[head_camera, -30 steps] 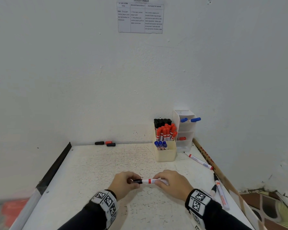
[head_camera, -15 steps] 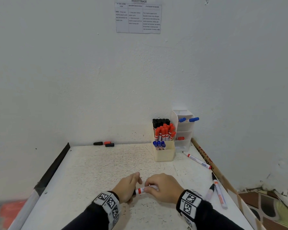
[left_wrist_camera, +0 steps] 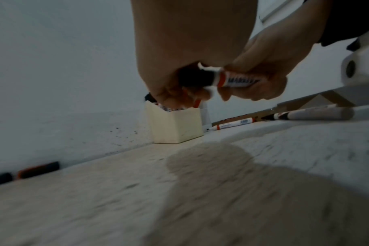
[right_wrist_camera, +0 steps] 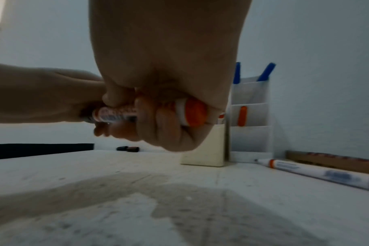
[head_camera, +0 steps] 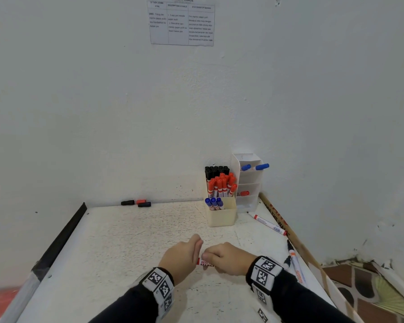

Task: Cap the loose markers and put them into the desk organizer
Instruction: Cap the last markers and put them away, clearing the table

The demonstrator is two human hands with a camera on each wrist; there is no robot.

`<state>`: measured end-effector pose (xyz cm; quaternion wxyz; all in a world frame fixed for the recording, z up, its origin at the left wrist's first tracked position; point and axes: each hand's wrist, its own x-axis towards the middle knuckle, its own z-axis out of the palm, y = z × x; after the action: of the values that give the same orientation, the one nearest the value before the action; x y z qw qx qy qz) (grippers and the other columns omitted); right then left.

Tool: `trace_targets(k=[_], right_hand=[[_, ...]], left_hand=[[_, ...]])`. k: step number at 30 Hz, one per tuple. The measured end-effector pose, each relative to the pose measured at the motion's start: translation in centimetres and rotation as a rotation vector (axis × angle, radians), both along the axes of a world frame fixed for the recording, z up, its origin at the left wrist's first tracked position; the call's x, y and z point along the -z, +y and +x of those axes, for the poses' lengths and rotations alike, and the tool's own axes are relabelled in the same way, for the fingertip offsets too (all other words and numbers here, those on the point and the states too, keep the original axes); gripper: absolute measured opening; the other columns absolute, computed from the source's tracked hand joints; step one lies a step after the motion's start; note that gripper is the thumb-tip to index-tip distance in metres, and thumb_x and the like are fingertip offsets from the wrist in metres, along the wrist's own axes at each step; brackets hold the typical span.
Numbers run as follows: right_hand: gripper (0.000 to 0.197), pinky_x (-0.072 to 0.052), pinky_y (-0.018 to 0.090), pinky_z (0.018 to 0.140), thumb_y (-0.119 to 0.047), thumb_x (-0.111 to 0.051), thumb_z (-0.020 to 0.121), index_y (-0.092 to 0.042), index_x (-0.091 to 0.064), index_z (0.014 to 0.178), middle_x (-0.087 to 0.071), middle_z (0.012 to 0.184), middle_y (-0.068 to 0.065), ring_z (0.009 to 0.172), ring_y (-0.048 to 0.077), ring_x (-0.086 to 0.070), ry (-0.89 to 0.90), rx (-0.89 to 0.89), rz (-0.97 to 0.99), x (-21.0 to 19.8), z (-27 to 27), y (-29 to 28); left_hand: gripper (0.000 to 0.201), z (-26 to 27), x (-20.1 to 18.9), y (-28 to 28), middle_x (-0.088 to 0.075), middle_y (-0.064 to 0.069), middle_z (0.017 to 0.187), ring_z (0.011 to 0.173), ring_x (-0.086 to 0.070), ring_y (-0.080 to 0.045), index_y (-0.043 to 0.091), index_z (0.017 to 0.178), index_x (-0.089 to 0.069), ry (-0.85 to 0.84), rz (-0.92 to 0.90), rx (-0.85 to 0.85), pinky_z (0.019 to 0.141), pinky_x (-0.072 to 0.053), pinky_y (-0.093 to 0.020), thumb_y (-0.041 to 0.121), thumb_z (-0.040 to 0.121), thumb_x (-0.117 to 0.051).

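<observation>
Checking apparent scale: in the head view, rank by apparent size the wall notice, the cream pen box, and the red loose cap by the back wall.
1. Wall notice, largest.
2. Cream pen box.
3. Red loose cap, smallest.
The notice hangs farther back, so true sizes are unsure.

The right hand (right_wrist_camera: 169, 79) curls its fingers (right_wrist_camera: 158, 123) round a white marker (right_wrist_camera: 118, 114) with an orange end, held above the bench (right_wrist_camera: 179, 199). The left hand (right_wrist_camera: 42, 96) meets it. Another marker (right_wrist_camera: 318, 173) lies beside the white organizer (right_wrist_camera: 251, 116).

marker (head_camera: 205, 262) mostly hidden by hands, cap unseen
</observation>
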<state>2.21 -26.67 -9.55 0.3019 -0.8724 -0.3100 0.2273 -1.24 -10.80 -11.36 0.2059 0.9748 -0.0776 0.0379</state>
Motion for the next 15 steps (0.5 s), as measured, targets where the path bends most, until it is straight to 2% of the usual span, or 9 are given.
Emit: trace_targets(k=[2, 4, 5, 7, 9, 11, 13, 15], right_hand=[[0.028, -0.034, 0.015, 0.055, -0.036, -0.042, 0.096, -0.036, -0.053, 0.07, -0.05, 0.057, -0.007, 0.044, -0.002, -0.045, 0.018, 0.024, 0.014, -0.2, 0.4, -1.3], [0.025, -0.035, 0.015, 0.056, -0.035, -0.045, 0.095, -0.036, -0.054, 0.071, -0.053, 0.061, -0.008, 0.053, -0.001, -0.047, -0.019, 0.109, 0.005, -0.6, 1.3, -3.1], [0.024, -0.035, 0.015, 0.056, -0.035, -0.046, 0.095, -0.034, -0.054, 0.072, -0.053, 0.064, -0.009, 0.057, 0.001, -0.047, -0.058, 0.181, 0.002, -0.9, 1.9, -4.0], [0.021, -0.034, 0.017, 0.052, -0.033, -0.045, 0.096, -0.024, -0.055, 0.08, -0.05, 0.068, -0.008, 0.059, 0.004, -0.045, -0.155, 0.36, 0.003, -1.3, 3.2, -6.2], [0.021, -0.039, 0.021, 0.05, -0.032, -0.041, 0.097, -0.018, -0.052, 0.087, -0.05, 0.071, -0.004, 0.06, 0.011, -0.048, -0.213, 0.54, 0.017, -1.5, 4.2, -8.3], [0.024, -0.047, 0.03, 0.062, -0.033, -0.038, 0.098, -0.015, -0.051, 0.086, -0.055, 0.077, 0.002, 0.07, 0.019, -0.054, -0.274, 0.658, -0.004, -1.5, 5.2, -10.3], [0.027, -0.043, 0.03, 0.069, -0.033, -0.037, 0.098, -0.014, -0.052, 0.086, -0.057, 0.082, 0.005, 0.075, 0.021, -0.054, -0.321, 0.724, -0.011, -1.3, 6.0, -11.8], [0.027, -0.042, 0.031, 0.068, -0.032, -0.038, 0.098, -0.012, -0.054, 0.09, -0.058, 0.081, 0.006, 0.073, 0.02, -0.053, -0.35, 0.77, 0.026, -1.1, 6.5, -12.9]], left_hand=[[0.028, 0.6, -0.4, -1.3, -0.052, 0.0, 0.071, 0.077, -0.054, -0.025, 0.016, 0.107, -0.045, -0.025, 0.013, -0.021, 0.063, -0.036, -0.03, 0.034, 0.101, -0.024], [0.031, 1.2, -0.3, -3.2, -0.058, -0.001, 0.102, 0.1, -0.054, -0.021, 0.019, 0.114, -0.047, -0.063, -0.057, -0.052, 0.079, -0.04, -0.027, 0.036, 0.099, -0.026], [0.035, 1.4, -0.2, -4.3, -0.052, 0.002, 0.117, 0.112, -0.048, -0.017, 0.022, 0.12, -0.046, -0.096, -0.078, -0.068, 0.089, -0.038, -0.026, 0.039, 0.096, -0.027], [0.039, 1.6, 0.1, -6.8, -0.037, 0.002, 0.132, 0.125, -0.035, -0.017, 0.025, 0.129, -0.042, -0.124, -0.109, -0.107, 0.102, -0.03, -0.029, 0.038, 0.092, -0.034], [0.037, 1.6, 0.2, -9.3, -0.032, 0.001, 0.134, 0.126, -0.032, -0.019, 0.026, 0.129, -0.041, -0.071, -0.089, -0.082, 0.102, -0.027, -0.031, 0.031, 0.092, -0.041], [0.033, 1.6, 0.4, -11.6, -0.038, 0.0, 0.129, 0.121, -0.036, -0.02, 0.027, 0.126, -0.044, 0.003, -0.019, 0.048, 0.096, -0.028, -0.031, 0.029, 0.093, -0.041], [0.032, 1.5, 0.7, -13.7, -0.041, -0.003, 0.125, 0.118, -0.037, -0.023, 0.03, 0.125, -0.048, 0.097, 0.046, 0.222, 0.094, -0.029, -0.034, 0.028, 0.094, -0.04], [0.032, 1.4, 1.0, -15.3, -0.042, -0.006, 0.125, 0.117, -0.038, -0.025, 0.035, 0.124, -0.051, 0.206, 0.107, 0.358, 0.097, -0.031, -0.039, 0.032, 0.094, -0.041]])
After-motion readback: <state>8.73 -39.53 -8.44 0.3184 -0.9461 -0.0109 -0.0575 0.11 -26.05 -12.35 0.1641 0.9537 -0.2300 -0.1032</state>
